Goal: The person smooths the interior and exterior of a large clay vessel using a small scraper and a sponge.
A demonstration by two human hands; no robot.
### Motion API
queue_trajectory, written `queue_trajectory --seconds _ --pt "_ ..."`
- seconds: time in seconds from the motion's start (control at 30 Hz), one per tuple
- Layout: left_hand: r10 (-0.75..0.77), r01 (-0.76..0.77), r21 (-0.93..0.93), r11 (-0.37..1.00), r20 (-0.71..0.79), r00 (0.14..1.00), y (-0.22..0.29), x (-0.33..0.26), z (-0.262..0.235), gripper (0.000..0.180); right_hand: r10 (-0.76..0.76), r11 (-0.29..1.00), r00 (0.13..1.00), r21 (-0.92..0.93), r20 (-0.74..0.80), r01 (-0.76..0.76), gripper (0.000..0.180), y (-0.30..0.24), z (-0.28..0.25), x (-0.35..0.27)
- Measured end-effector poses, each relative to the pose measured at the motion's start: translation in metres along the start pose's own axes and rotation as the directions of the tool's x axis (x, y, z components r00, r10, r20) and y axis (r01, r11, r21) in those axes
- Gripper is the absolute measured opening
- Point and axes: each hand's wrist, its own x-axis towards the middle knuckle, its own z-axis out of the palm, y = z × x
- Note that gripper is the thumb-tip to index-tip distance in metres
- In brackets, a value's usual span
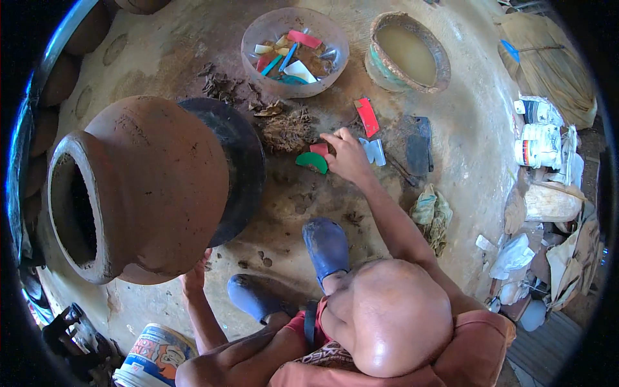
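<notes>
A large brown clay pot [161, 187] rests base-end against a black round disc [245, 174], its mouth toward the left edge of the view. My left hand [195, 271] is beside the pot's lower side, its fingers mostly hidden behind the clay. Farther right, my right hand [348, 155] reaches low over the ground with thumb and index finger apart. Just by its fingertips lie a small pink-red piece [319, 149] and a green half-round piece [312, 162]. A clump of brown fibrous matter [289, 129] is beyond the index finger. Light-blue pieces [373, 152] lie right of the hand.
A clear plastic basin [251, 64] of coloured scraps and a crusted bucket [442, 71] of cloudy water stand at the back. A red strip [366, 117], a dark flat piece [418, 147] and a crumpled cloth [432, 216] lie rightward. My blue clogs [325, 248] are in front.
</notes>
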Motion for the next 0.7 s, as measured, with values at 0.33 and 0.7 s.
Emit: queue_trajectory --seconds 0.33,0.7 --pt "0.137 -0.103 0.465 0.879 -0.038 0.990 -0.028 0.001 -0.033 0.033 -0.105 0.990 0.986 -0.084 0.131 0.116 0.052 -0.004 0.018 -0.007" --pt "-0.098 0.101 0.034 0.994 -0.081 0.992 0.022 -0.006 0.057 0.057 -0.069 0.983 0.995 -0.167 0.073 0.080 0.053 -0.012 0.032 -0.021"
